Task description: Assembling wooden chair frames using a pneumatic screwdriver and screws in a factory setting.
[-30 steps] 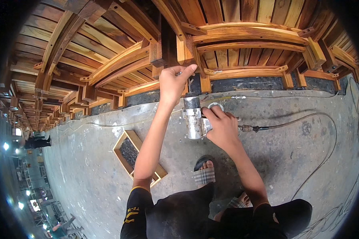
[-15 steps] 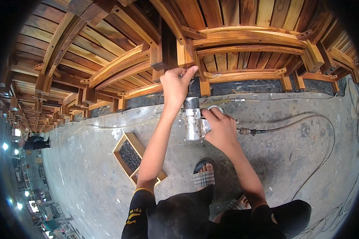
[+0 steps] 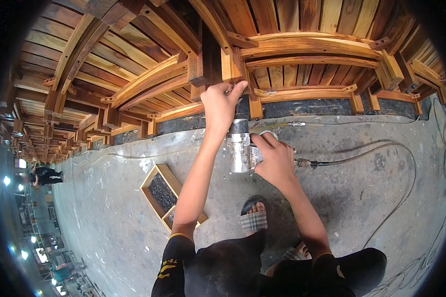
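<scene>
My right hand (image 3: 276,157) is wrapped round the grip of a silver air impact wrench (image 3: 240,154) with a dark front end. The wrench points away from me, toward the wooden furniture. Just ahead of its tip, my left hand (image 3: 222,104) is closed in a pinch against the lower end of a wooden post (image 3: 231,68). Something small seems to sit between thumb and forefinger, but the fingers mostly hide it. An air hose (image 3: 352,158) runs from the wrench's grip off to the right.
Slatted wooden furniture (image 3: 312,49) with curved rails stands in a long row across the far side. A wooden box (image 3: 173,179) with small dark pieces lies on the grey floor, left of my feet. Coiled hoses (image 3: 406,274) lie at lower right. A person (image 3: 47,175) stands far left.
My hands and the wrench stay in nearly the same place. Far off at the left, the standing person has shifted posture, and an arm now shows.
</scene>
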Demonstrator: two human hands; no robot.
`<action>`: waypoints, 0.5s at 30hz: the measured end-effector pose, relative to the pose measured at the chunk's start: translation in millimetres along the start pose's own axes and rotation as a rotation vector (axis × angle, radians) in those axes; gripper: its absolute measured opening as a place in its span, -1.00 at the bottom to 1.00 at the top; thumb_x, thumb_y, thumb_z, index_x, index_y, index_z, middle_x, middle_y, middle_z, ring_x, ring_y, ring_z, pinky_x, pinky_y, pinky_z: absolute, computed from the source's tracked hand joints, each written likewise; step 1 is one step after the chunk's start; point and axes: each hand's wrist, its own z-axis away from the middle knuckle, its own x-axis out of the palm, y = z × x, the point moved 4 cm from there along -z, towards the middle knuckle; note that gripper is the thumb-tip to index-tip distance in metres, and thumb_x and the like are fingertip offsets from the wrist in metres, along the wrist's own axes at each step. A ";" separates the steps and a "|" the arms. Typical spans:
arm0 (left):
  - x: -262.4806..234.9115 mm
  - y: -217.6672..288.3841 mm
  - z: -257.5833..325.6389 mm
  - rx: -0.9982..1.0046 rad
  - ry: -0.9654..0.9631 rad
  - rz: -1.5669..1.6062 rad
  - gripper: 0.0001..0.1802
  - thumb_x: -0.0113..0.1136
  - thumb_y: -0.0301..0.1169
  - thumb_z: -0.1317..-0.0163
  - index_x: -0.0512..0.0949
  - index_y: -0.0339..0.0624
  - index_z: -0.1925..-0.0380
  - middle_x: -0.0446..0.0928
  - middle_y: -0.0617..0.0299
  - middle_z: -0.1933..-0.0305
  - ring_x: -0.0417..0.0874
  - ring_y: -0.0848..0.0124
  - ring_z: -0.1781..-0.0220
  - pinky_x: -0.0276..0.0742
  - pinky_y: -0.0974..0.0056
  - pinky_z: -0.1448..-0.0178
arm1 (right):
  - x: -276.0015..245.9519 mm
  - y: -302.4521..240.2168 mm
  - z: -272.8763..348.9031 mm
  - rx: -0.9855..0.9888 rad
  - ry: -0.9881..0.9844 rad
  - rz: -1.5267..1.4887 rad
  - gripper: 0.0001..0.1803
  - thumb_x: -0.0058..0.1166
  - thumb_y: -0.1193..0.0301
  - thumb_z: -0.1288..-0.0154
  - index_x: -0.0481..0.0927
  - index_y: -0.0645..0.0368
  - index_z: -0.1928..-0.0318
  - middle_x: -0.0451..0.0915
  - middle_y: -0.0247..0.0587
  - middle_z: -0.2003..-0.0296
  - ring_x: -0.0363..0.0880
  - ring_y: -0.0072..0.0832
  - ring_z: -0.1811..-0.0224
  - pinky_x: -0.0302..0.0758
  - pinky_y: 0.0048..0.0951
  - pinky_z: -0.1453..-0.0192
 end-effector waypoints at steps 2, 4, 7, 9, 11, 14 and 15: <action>0.6 -1.0 -0.4 0.006 -0.004 -0.010 -0.56 0.34 -0.14 -0.11 0.62 -0.35 0.67 0.49 0.21 0.78 0.39 0.60 0.73 0.32 0.41 0.59 | -0.1 -0.4 0.1 0.003 -0.001 -0.003 -0.52 0.07 0.60 0.21 0.49 0.07 0.13 0.50 -0.21 0.28 0.57 -0.06 0.40 0.49 -0.13 0.34; 0.3 -2.2 -0.4 0.005 -0.007 -0.024 -0.56 0.34 -0.14 -0.11 0.62 -0.35 0.68 0.49 0.22 0.78 0.39 0.59 0.74 0.32 0.41 0.59 | -0.3 -1.4 0.1 0.002 0.003 0.010 -0.52 0.07 0.60 0.21 0.49 0.07 0.13 0.50 -0.21 0.28 0.57 -0.07 0.40 0.49 -0.13 0.34; -0.2 -4.3 -0.9 -0.013 -0.028 -0.037 -0.54 0.34 -0.12 -0.11 0.62 -0.34 0.68 0.50 0.22 0.77 0.39 0.57 0.74 0.32 0.41 0.59 | 0.9 -1.4 0.1 0.003 -0.001 0.006 -0.52 0.07 0.60 0.21 0.49 0.07 0.12 0.50 -0.21 0.28 0.58 -0.06 0.38 0.50 -0.14 0.32; -1.9 -6.9 0.1 -0.030 -0.046 -0.035 -0.53 0.33 -0.10 -0.11 0.63 -0.34 0.68 0.50 0.23 0.76 0.39 0.56 0.74 0.32 0.42 0.59 | 0.6 -1.9 -0.8 0.005 -0.002 -0.012 -0.52 0.07 0.60 0.21 0.49 0.07 0.12 0.51 -0.21 0.27 0.58 -0.06 0.36 0.50 -0.14 0.31; -12.1 -10.6 5.9 0.008 0.056 0.032 -0.47 0.25 -0.04 -0.18 0.60 -0.33 0.69 0.39 0.32 0.81 0.28 0.59 0.79 0.17 0.45 0.65 | -0.1 -2.0 0.4 0.010 -0.002 -0.029 -0.52 0.06 0.60 0.21 0.49 0.07 0.12 0.51 -0.21 0.26 0.58 -0.05 0.34 0.50 -0.13 0.30; -33.3 -41.7 49.2 -0.430 0.087 0.531 -0.44 0.13 -0.01 -0.27 0.55 -0.30 0.69 0.24 0.43 0.83 0.14 0.64 0.81 -0.02 0.46 0.69 | 0.3 -1.4 0.7 0.040 0.027 -0.045 -0.47 0.09 0.61 0.28 0.51 0.05 0.12 0.54 -0.26 0.27 0.57 -0.09 0.29 0.50 -0.15 0.28; -36.1 -43.1 67.5 -0.471 0.053 0.603 -0.44 0.10 -0.02 -0.30 0.52 -0.25 0.70 0.19 0.46 0.82 0.09 0.66 0.81 -0.08 0.45 0.69 | 1.9 -2.0 0.3 0.043 0.014 -0.058 -0.48 0.10 0.60 0.28 0.52 0.05 0.12 0.55 -0.26 0.27 0.57 -0.09 0.29 0.50 -0.15 0.27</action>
